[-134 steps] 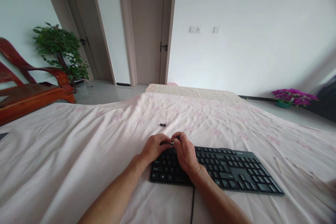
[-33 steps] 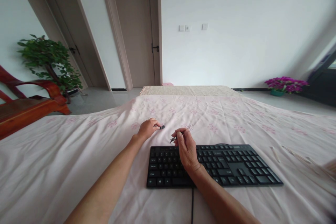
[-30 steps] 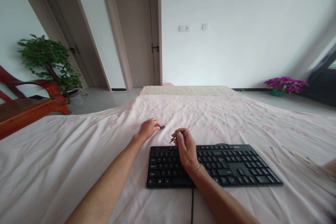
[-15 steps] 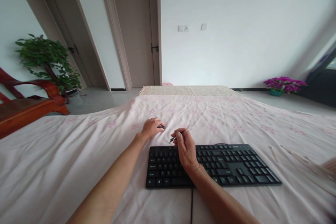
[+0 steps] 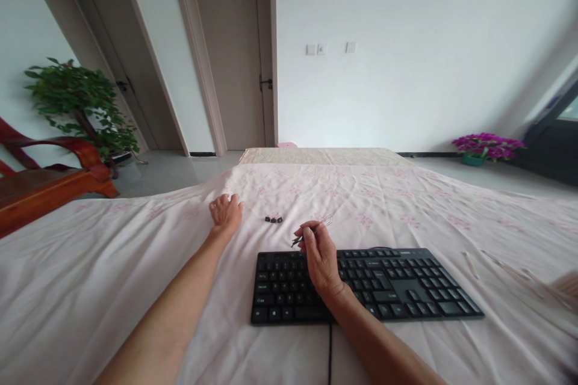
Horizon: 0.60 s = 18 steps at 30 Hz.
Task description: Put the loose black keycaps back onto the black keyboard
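Note:
My left hand [image 5: 226,213] rests on the pink-flowered cloth, fingers apart, with no object seen in it. To its right, a short row of small black keycaps [image 5: 273,220] lies on the cloth, apart from the hand. Over the upper left part of the black keyboard [image 5: 388,295], my right hand [image 5: 321,258] is closed around a keycap puller [image 5: 297,240]. Dark prongs of it stick out to the left, and a thin wire loop shows past the knuckles. The hand and wrist hide some keys.
A black cable [image 5: 330,352] runs from the keyboard toward me. Cotton swabs [image 5: 470,264] lie on the cloth [image 5: 397,204] at the right, with a blurred bundle at the edge. A wooden chair [image 5: 54,192] stands at the left.
My left hand has moved left, away from the black keycaps it was partly covering, and they now show fully. My right hand and the keyboard stay in place.

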Available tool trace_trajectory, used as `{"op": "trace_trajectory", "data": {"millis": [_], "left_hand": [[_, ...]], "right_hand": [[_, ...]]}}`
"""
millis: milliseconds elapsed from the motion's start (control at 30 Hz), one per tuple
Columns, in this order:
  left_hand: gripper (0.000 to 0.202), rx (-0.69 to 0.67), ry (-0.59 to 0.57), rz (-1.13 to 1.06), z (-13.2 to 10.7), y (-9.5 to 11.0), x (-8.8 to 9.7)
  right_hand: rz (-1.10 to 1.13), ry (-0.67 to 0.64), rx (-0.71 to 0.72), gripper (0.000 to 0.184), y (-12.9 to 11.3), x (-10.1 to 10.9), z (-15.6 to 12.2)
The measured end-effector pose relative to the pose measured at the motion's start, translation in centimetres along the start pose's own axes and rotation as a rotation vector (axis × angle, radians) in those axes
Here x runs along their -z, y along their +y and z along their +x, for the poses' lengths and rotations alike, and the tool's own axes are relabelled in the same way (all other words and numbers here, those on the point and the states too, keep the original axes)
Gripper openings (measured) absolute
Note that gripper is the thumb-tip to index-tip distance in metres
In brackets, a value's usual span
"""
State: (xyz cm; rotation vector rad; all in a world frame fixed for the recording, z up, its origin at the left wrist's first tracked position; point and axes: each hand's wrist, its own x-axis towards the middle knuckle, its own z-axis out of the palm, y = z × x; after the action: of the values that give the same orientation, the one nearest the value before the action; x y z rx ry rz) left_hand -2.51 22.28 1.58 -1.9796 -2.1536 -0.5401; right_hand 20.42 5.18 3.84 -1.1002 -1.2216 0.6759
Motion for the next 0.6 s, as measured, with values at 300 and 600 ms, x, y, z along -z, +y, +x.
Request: {"op": "trace_trajectory", "data": {"millis": [300,600], "left_hand": [[0.028,0.221,-0.081,0.113,2.4,-3.9,-1.4],[0.026,0.159,-0.058,0.118,3.1,-4.4,-2.6]], "right_hand": [[0.006,-0.009,-0.006,0.024,0.1,-0.1,-0.1],[0.007,0.000,0.000,0.024,0.1,0.0,-0.2]]}}
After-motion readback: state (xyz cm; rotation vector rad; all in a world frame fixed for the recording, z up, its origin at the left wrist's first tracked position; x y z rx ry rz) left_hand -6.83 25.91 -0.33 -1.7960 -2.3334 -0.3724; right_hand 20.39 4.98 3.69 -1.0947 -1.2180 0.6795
